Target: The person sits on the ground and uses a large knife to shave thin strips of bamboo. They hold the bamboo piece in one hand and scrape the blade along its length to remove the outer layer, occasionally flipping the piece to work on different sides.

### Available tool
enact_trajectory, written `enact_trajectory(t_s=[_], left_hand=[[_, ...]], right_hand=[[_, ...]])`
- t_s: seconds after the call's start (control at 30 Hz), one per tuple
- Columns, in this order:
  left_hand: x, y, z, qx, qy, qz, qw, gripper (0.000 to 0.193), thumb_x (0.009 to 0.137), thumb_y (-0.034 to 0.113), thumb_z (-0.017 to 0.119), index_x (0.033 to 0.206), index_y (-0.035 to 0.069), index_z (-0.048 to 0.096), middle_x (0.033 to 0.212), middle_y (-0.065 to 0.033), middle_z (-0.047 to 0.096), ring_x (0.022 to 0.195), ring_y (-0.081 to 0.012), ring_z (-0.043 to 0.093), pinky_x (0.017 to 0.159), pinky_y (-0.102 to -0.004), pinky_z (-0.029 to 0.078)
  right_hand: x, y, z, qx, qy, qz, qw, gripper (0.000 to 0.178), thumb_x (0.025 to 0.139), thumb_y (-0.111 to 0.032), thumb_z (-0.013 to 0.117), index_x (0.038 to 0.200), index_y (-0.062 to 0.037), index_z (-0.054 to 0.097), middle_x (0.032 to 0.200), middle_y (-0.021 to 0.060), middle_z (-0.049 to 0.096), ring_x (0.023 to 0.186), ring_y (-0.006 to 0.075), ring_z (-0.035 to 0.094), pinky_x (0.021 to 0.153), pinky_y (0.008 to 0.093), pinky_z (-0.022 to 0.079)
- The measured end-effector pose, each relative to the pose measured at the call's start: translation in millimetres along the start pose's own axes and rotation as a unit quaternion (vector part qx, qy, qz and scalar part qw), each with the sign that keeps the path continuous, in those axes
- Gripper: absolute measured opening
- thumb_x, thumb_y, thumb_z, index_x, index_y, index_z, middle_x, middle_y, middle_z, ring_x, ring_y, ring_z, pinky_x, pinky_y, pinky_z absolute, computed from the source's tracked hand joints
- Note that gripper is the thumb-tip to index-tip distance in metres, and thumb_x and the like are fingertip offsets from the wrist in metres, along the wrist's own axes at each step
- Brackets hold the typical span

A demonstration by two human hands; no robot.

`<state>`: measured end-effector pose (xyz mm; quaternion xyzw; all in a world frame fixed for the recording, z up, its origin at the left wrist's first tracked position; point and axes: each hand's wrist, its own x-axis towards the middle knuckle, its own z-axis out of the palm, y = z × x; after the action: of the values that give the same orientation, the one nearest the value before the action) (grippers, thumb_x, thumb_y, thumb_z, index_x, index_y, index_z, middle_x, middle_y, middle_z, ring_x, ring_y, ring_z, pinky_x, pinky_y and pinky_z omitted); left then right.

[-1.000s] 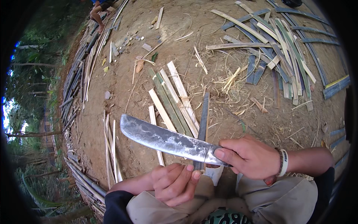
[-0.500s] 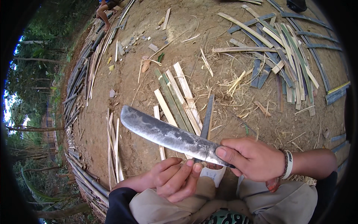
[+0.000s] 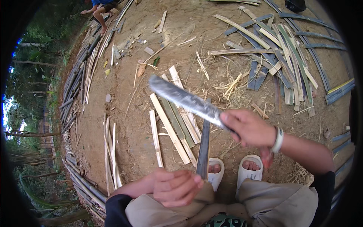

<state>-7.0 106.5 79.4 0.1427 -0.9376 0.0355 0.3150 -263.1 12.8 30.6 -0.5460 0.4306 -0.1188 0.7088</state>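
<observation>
My right hand (image 3: 247, 128) is wrapped round the handle of a machete (image 3: 185, 101), whose broad grey blade points up and to the left. The blade is smeared by motion and crosses the far end of a dark, narrow bamboo strip (image 3: 204, 145); whether they touch I cannot tell. Low in front of my lap, my left hand (image 3: 176, 188) is closed, its thumb and fingers pinching the strip's near end. The strip stands out away from me, above the ground.
Split bamboo slats (image 3: 172, 128) lie on the dirt ahead, and a larger heap of strips (image 3: 287, 60) is at the far right. Bamboo poles (image 3: 77, 83) line the left side. Another person (image 3: 100, 11) is at the far left. My feet wear white sandals (image 3: 249, 174).
My right hand has lifted the machete up and away from my left hand, toward the strip's far end. My left hand stays low, still pinching the strip. The other person shows more.
</observation>
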Motion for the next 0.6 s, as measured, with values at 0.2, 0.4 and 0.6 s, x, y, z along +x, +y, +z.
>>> enact_trajectory(t_s=[0.2,0.4,0.6], left_hand=[[-10.2,-0.7,2.2,-0.055,-0.030,0.072,0.995,0.017,0.085,0.006,0.062,0.099,0.004,0.073,0.101,-0.0093,0.072,0.083,-0.0155,0.066,0.075,-0.0256,0.054],[-23.4,-0.3,-15.4,-0.082,-0.113,0.051,0.989,0.024,0.089,0.008,0.057,0.107,0.006,0.073,0.106,-0.0094,0.071,0.088,-0.0186,0.068,0.082,-0.0233,0.054],[-45.4,12.0,-50.5,-0.139,-0.141,-0.215,0.956,0.033,0.079,-0.003,0.068,0.109,0.009,0.073,0.116,-0.0129,0.066,0.090,-0.0200,0.069,0.056,-0.0219,0.053]], right_hand=[[78.8,78.8,-49.9,-0.119,-0.006,0.109,0.987,0.051,0.104,-0.050,0.041,0.100,-0.0032,0.062,0.057,0.0008,0.050,0.043,0.0111,0.050,0.042,0.0282,0.044],[119.2,97.9,-54.2,-0.024,-0.019,0.154,0.988,0.039,0.103,-0.041,0.048,0.105,-0.0036,0.059,0.060,0.0009,0.050,0.044,0.0104,0.046,0.040,0.0276,0.040],[93.1,73.3,-43.1,-0.050,-0.016,0.003,0.999,0.026,0.094,-0.018,0.059,0.116,-0.0047,0.053,0.073,0.0045,0.057,0.055,0.0144,0.061,0.045,0.0303,0.050]])
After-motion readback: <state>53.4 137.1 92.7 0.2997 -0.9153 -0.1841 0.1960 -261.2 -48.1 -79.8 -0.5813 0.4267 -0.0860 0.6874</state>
